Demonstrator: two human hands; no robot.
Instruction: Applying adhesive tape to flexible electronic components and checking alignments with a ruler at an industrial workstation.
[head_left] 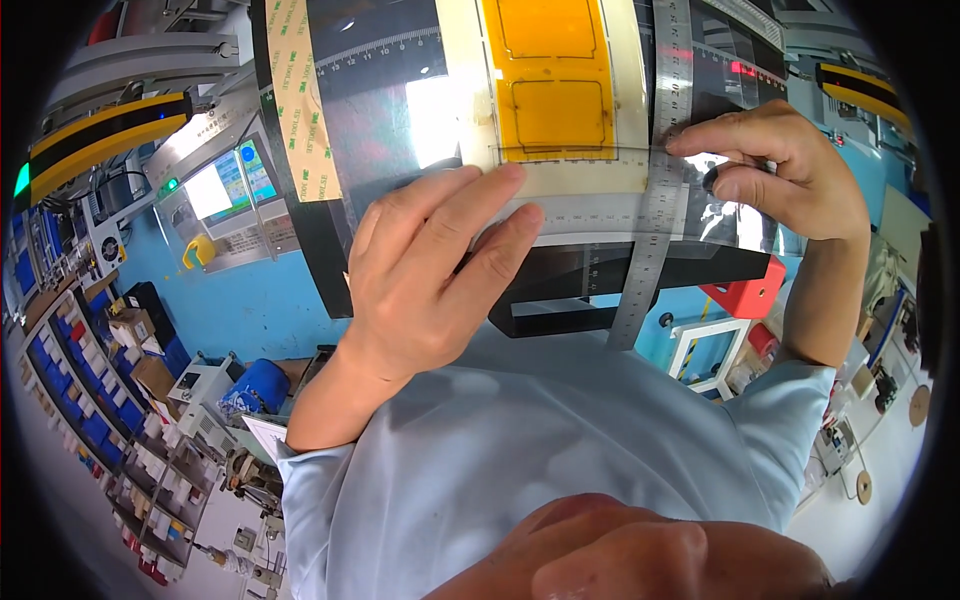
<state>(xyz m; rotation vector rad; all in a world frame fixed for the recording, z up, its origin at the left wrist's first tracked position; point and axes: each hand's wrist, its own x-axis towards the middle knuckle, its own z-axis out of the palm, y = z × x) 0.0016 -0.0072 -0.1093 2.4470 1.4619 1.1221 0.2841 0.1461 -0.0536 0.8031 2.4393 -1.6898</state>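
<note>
The person leans over a worktop where a long steel ruler (655,190) lies across a pale cream backing sheet carrying an amber-yellow rectangular film panel (548,75). The left hand (425,270) lies flat and spread, its fingers (478,205) pressing on the lower edge of a clear, glossy plastic sheet (420,110) and the cream sheet below it, apparently to keep the layers from sliding. The right hand (775,170) is half curled; its forefinger tip pins the ruler's edge just beside the yellow panel, seemingly to keep the straightedge square. The thumb is tucked against a small dark object that I cannot identify. Neither hand grasps anything outright; both bear down. A strip of tan tape liner (298,100) runs along the left of the dark mat (320,250), and a red block (748,292) sits near the right wrist.
</note>
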